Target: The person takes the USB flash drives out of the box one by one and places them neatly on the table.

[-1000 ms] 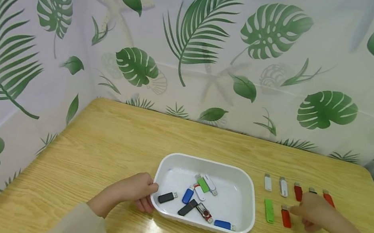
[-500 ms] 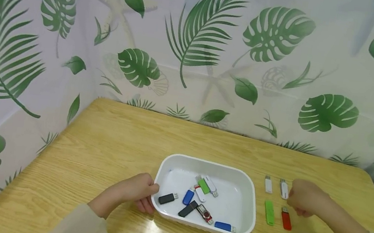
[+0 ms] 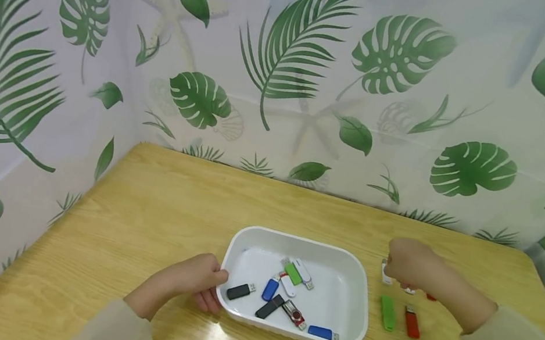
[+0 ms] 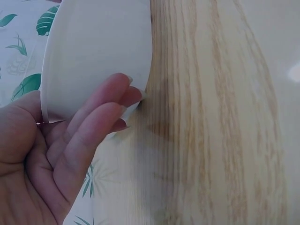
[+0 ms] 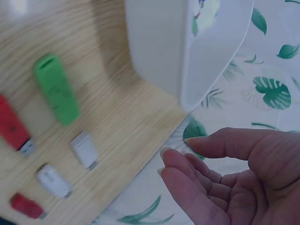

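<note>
My left hand (image 3: 195, 277) holds the left end of a white plastic bin (image 3: 338, 297), its thumb at the rim and its fingers against the outer wall in the left wrist view. Inside lie several USB flash drives, among them a blue one (image 3: 321, 333) and a black one (image 3: 240, 291). My right hand (image 3: 414, 264) hovers over the drives on the table, right of the bin. Its thumb and fingertips stand apart with nothing between them in the right wrist view. Near it are a white drive (image 5: 85, 150) and another white drive (image 5: 54, 180), partly hidden in the head view.
A green drive (image 3: 387, 313) and a red drive (image 3: 412, 322) lie in the nearer row on the wooden table (image 3: 184, 192). Another red drive (image 5: 27, 206) lies in the farther row. A leaf-printed cloth (image 3: 301, 51) hangs behind the table.
My right hand has moved left from the red drives at the far right to above the white ones. The left hand stays at the bin.
</note>
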`<state>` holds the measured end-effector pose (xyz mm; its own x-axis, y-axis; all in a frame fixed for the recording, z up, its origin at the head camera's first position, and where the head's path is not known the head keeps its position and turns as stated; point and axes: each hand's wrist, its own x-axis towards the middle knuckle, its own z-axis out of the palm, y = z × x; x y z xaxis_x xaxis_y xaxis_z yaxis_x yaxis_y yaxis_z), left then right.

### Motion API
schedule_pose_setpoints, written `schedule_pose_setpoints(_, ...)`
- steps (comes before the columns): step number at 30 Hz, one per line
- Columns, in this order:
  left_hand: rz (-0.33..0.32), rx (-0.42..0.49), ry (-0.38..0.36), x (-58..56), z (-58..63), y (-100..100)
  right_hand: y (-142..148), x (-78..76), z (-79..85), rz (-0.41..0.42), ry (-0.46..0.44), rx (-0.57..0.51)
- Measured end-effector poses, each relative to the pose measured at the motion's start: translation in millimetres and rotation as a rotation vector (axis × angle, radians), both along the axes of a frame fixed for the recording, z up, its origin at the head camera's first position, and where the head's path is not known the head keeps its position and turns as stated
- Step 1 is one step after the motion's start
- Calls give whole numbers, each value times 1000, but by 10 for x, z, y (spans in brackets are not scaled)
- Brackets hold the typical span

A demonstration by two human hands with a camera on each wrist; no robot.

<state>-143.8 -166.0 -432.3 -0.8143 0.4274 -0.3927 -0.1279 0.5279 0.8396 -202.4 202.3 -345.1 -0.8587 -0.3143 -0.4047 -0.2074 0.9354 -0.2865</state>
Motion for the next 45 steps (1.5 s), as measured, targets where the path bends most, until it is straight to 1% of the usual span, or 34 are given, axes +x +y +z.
schedule_pose_setpoints(4, 2, 9, -4, 24, -33, -25, -271, -11, 35, 50, 32, -4)
schedule_pose_setpoints(10, 20, 17, -11, 34, -40, -35, -612, -28, 94, 133, 79, 37)
schedule_pose_setpoints(14, 23, 8, -4, 27, -22, -31, -784, -42, 111, 142, 63, 77)
schedule_pose_setpoints(19, 24, 2, 2, 28, 12, -16, -997, -21, 103, 153, 47, 99)
schedule_pose_setpoints(22, 22, 3, 4, 26, 23, -17, -1138, 2, 72, 162, 25, 106)
schedule_pose_setpoints(25, 19, 5, 5, 23, 22, -22, -1284, 24, 16, 157, -25, 112)
schedule_pose_setpoints(29, 11, 7, 4, 21, 6, -29, -1439, 62, -81, 188, -49, 130)
schedule_pose_setpoints(33, 8, 8, 5, 20, 5, -34, -1554, 108, -176, 198, -48, 128)
schedule_pose_setpoints(40, 9, 16, -3, 26, 22, -42, -1684, 141, -328, 264, -14, 211)
schedule_pose_setpoints(45, 8, 19, -5, 19, 8, -49, -1737, 123, -410, 285, -57, 250)
